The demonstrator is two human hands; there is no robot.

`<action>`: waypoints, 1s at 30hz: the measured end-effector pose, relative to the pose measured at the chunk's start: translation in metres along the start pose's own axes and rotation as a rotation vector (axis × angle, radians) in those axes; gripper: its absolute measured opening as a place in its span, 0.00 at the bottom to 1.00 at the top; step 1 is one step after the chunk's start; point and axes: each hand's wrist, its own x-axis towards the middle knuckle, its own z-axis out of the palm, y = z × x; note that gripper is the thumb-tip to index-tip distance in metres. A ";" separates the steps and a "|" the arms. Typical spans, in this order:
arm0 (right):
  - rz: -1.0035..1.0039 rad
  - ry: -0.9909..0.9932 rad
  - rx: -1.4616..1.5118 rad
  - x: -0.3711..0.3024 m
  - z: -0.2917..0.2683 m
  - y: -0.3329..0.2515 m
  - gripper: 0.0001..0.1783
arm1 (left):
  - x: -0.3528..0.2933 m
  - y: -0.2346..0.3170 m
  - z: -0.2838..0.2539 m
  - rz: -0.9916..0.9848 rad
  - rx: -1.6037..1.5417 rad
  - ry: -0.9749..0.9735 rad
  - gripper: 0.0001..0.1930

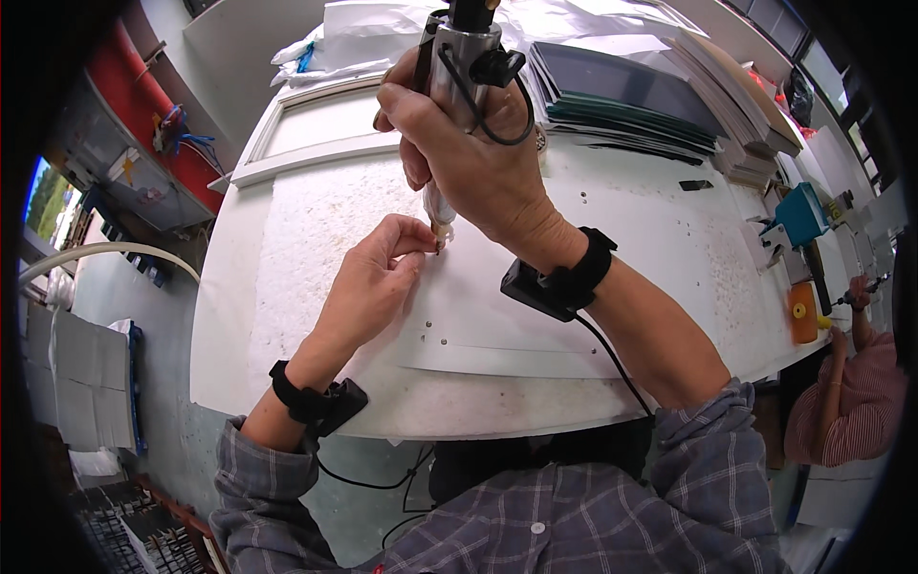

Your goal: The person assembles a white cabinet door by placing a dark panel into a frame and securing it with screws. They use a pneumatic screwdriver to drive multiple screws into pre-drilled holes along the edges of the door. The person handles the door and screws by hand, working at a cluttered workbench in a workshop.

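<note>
My right hand (478, 163) is wrapped round the silver barrel of an upright power screwdriver (464, 57), with a black lever and a dark cord or loop beside it. Its narrow tip points down at a white panel (535, 277) lying on the table. Right at that tip, the thumb and fingers of my left hand (378, 277) are pinched together. Whatever they hold there is too small to name. A few small screw-like bits (435, 333) show on the panel near its front edge, and more lie farther right.
Behind my hands lies a white frame (258, 163). Stacked dark sheets (622, 91) and brown boards (732, 105) stand at the back right. A teal tool (801, 212) and an orange container (802, 312) sit by the right edge, near another person (851, 392). A pale hose (105, 249) arches at left.
</note>
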 end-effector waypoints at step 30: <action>0.254 -0.179 0.048 -0.011 0.006 0.007 0.13 | 0.002 -0.005 -0.002 0.002 0.012 0.035 0.16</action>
